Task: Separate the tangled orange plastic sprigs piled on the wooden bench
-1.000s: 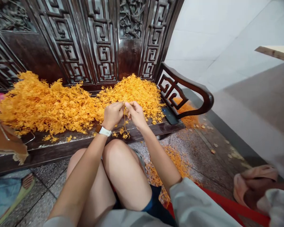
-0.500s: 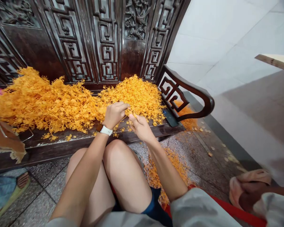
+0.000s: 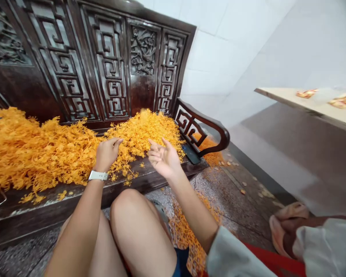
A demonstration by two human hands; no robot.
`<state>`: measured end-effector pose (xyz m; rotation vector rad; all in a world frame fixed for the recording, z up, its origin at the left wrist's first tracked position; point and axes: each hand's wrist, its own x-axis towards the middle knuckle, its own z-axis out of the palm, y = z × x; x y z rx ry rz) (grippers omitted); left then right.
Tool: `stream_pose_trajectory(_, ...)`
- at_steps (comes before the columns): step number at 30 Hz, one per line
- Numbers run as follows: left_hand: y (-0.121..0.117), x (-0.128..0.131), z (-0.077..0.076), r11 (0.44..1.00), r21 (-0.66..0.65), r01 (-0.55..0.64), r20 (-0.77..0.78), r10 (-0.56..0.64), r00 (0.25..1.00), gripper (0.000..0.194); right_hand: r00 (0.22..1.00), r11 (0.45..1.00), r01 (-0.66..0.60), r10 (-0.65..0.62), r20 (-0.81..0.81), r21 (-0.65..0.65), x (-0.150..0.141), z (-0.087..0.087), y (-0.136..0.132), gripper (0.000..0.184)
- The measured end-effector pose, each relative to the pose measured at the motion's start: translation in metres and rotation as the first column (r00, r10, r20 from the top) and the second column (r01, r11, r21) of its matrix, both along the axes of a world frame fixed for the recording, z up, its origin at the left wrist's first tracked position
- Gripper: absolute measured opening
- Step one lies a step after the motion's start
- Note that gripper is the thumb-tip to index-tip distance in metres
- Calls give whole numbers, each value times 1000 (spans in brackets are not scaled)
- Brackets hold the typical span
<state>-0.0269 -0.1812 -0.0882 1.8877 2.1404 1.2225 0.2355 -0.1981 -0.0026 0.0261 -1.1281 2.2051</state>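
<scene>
Two joined heaps of orange-yellow artificial-looking flower pieces, a left heap [image 3: 46, 154] and a right heap [image 3: 144, 129], lie on the dark wooden bench seat [image 3: 150, 175]. In front of where they meet is my left hand [image 3: 106, 154], its thumb and fingers pressed together; whatever they hold, if anything, is hidden. My right hand [image 3: 165, 157] is raised at the front of the right heap, palm turned up, fingers apart and nothing visible in it. A blurred yellow piece [image 3: 145, 114] shows above the right heap. A few loose sprigs [image 3: 129, 177] lie at the seat's front.
A dark phone [image 3: 191, 154] lies by the carved armrest [image 3: 210, 129]. Orange scraps [image 3: 187, 231] cover the floor right of my knees. At the right, a pale board [image 3: 291, 102] juts out, with a pinkish cloth-like thing [image 3: 288, 219] lower down.
My hands were together on a small yellow flower piece; now they are apart and the right one has opened. The view has shifted, bringing more of the right-hand board into sight.
</scene>
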Motion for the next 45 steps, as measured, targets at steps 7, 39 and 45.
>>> stream_pose_trajectory(7,9,31,0,986,103,133,310,-159,937,42,918,946,308,-269,292,-95,-10,-17,-21,27)
stream_pose_trajectory(39,-7,86,17,860,118,497,676,-436,594,36,500,616,654,-788,359,440,-15,-66,46,40)
stream_pose_trajectory(45,-1,95,17,832,181,525,838,-409,360,26,662,749,577,-662,352,326,-19,-63,34,47)
